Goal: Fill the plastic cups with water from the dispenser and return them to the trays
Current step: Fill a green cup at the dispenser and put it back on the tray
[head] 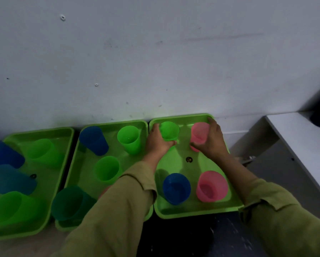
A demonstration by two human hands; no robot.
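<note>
Head view. Three green trays sit side by side along a white wall (155, 52).

Right tray (192, 213): four cups, all upright.
- Left hand (158, 140) grips the green cup (169, 129) at the tray's far left corner. The fingers curl round the cup's left side.
- Right hand (211, 140) grips the pink cup (200, 131) at the far right corner. The palm lies against the cup's right side.
- The hands hide both cup bases, so I cannot tell whether they touch the tray floor.
- Near row: blue cup (176, 188) on the left, second pink cup (212, 186) on the right. Both stand between the forearms, well apart from either hand.

Middle tray (114, 124): a darker blue cup (93, 140), two green ones and a dark green cup (70, 203) at the near corner. No hand touches them.

Left tray (38, 130): blurred green and blue cups.

Olive sleeves (118, 210) cover both arms.
</note>
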